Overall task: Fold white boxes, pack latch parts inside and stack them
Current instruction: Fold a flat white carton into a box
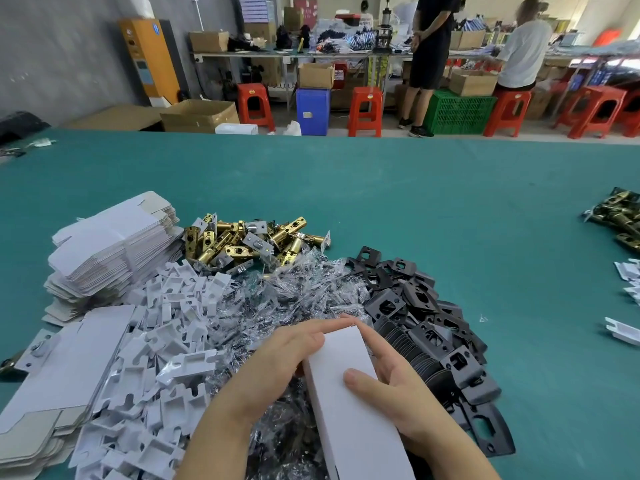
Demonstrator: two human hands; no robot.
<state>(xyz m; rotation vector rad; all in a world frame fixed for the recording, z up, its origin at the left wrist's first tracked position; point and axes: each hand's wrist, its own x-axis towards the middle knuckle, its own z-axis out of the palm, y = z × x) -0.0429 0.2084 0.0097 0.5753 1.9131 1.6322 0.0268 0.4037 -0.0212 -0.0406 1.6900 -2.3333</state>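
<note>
A long white folded box [349, 407] is held above the parts piles near the table's front edge. My left hand [277, 358] grips its far left side, with the index finger stretched along the far end. My right hand [388, 386] holds it from the right, thumb pressed on the top face and index finger reaching the far end. Behind lie brass latch bolts [242, 242], black strike plates [415, 306], small clear plastic bags [287, 292] and white card inserts [166, 337]. Flat white box blanks [107, 247] are stacked at the left.
The green table [415, 202] stretches far ahead and to the right. More latch parts [620, 216] and white pieces [627, 278] lie at the right edge. Another flat blank [65, 368] lies at the front left. Two people stand or sit at benches beyond the table.
</note>
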